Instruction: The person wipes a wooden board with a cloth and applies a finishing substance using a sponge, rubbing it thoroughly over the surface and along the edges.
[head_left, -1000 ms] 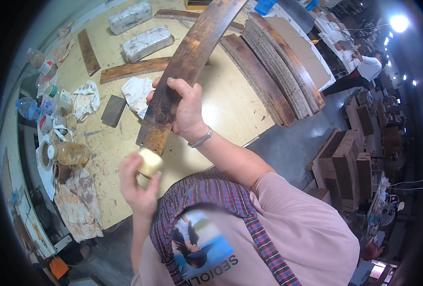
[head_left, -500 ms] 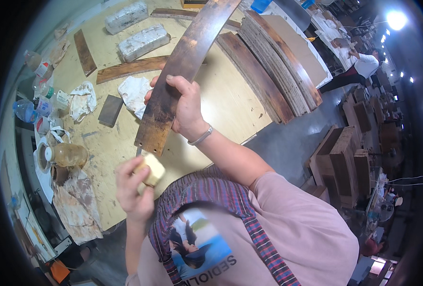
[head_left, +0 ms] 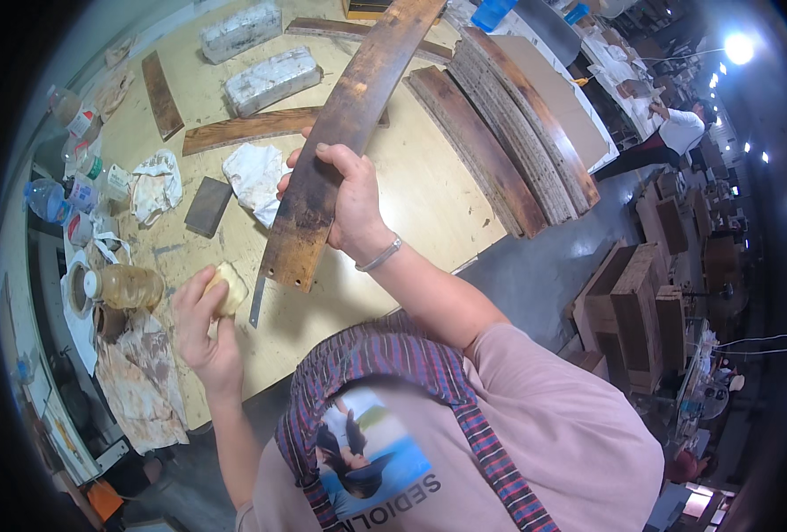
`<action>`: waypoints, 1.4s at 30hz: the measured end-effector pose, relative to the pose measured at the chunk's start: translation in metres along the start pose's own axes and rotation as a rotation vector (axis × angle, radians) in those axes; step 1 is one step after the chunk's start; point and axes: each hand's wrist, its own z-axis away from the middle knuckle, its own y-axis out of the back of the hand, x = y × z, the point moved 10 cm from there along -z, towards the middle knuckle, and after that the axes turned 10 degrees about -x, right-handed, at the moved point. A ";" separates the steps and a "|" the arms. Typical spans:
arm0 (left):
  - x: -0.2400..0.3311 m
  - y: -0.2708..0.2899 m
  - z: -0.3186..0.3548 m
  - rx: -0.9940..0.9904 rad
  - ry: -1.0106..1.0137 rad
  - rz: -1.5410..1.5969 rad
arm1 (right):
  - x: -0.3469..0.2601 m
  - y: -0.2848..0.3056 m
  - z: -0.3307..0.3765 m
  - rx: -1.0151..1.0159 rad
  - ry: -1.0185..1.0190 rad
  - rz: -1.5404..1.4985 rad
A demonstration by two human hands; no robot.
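Note:
My right hand (head_left: 355,199) grips a long, curved, dark brown wooden slat (head_left: 345,133), thumb on its upper face and fingers round the far edge. The slat is held slantwise above the table, its near end showing small holes. Beside that end a thin dark strip (head_left: 257,301) sticks out; whether it touches the slat I cannot tell. To the left, my left hand (head_left: 206,328) is closed on a pale yellow sponge-like block (head_left: 229,288), apart from the slat. A dark rectangular block (head_left: 208,207) and a crumpled white cloth (head_left: 253,180) lie on the table.
Stacked curved slats (head_left: 513,133) stand at the table's right. Two wrapped silvery blocks (head_left: 272,80) and loose slats (head_left: 161,95) lie farther back. Plastic bottles (head_left: 48,204), a jar of yellowish liquid (head_left: 128,286) and a stained cloth (head_left: 145,377) line the left edge. Another person (head_left: 677,129) stands far right.
My left hand has moved left with the yellow block, away from the slat's near end, uncovering the thin strip's tip. My right hand still holds the slat, shifted only slightly.

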 end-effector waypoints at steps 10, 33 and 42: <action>0.005 0.003 0.009 0.016 -0.094 -0.026 | 0.012 0.007 -0.006 0.000 -0.010 0.019; -0.223 0.118 0.253 0.441 0.860 0.219 | 0.017 -0.021 0.030 -0.235 -0.150 0.318; -0.264 0.220 0.335 0.550 1.635 -0.481 | -0.001 0.003 0.037 -0.148 -0.134 0.401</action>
